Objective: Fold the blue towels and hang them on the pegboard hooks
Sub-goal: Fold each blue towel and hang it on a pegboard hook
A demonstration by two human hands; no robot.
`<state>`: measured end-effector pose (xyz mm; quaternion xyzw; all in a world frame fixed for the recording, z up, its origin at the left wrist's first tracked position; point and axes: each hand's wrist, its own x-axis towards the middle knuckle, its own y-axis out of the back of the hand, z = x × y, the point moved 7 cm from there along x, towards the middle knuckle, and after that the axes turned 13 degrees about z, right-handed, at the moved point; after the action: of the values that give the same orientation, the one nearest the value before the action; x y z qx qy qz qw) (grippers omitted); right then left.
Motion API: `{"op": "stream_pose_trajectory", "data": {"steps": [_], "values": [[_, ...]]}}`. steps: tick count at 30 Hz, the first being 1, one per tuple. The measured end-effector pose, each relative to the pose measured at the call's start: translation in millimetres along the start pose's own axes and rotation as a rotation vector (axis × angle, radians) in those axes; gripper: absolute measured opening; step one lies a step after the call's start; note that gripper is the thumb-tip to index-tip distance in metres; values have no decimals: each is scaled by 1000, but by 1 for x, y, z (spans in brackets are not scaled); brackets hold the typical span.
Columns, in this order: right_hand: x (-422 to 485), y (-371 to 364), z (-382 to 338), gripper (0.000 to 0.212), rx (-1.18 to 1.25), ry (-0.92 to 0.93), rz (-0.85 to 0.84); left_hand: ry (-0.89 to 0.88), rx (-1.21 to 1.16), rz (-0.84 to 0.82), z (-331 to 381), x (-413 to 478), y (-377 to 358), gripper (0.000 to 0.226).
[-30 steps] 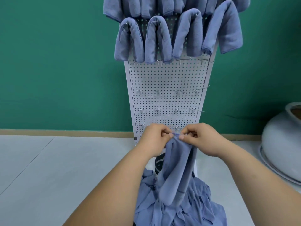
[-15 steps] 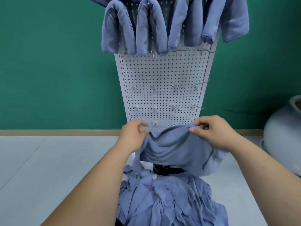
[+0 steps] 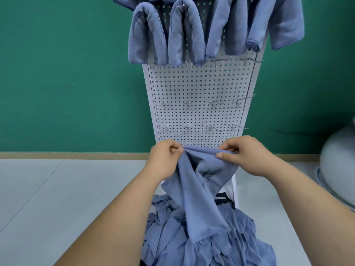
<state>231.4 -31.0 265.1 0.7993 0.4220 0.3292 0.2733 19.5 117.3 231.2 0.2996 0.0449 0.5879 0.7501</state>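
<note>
both hands, the left hand (image 3: 166,159) and the right hand (image 3: 247,155), pinch the top edge of a soft blue cloth towel (image 3: 199,191), held up above the messy heap of blue towels (image 3: 201,244). it looks like folding is just starting, so next the corners need to meet. folded blue towels (image 3: 178,33) fill the top of the white board with holes (image 3: 199,87), but the little metal hooks (image 3: 187,104) lower down are bare, and a big grey pot (image 3: 340,162) sits off to the right.

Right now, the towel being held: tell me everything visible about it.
The held towel is a blue-grey, soft, thin-looking cloth with a small darker stitched mark near its top. It is unfolded and hangs loosely twisted from its upper edge, which the left hand pinches at one end and the right hand at the other. Its lower end drapes onto the pile of blue towels, in front of the white pegboard.
</note>
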Motion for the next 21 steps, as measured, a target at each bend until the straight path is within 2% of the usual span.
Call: {"op": "stream_pose_trajectory", "data": {"steps": [2, 5, 10, 12, 14, 16, 19, 21], "values": [[-1, 5, 10, 11, -39, -41, -2, 49, 4, 77, -10, 6, 12, 14], [-4, 6, 14, 14, -5, -89, -6, 79, 6, 103, -18, 7, 19, 16], [-9, -3, -15, 3, 178, -74, 15, 129, -51, 73, -20, 2, 17, 13], [-11, -7, -33, 16, 294, -59, 8, 155, -141, 46, -17, 0, 15, 11], [-15, -12, -51, 18, 369, -48, -14, 173, -215, 7, -11, -5, 15, 17], [-17, -19, -59, 17, 350, -33, -44, 174, -259, -25, -6, -8, 15, 25], [-19, -31, -61, 29, 197, 27, -119, 196, -339, -58, -2, -12, 16, 29], [-18, -34, -64, 22, 105, 85, -84, 215, -387, -85, -1, -15, 16, 29]]}}
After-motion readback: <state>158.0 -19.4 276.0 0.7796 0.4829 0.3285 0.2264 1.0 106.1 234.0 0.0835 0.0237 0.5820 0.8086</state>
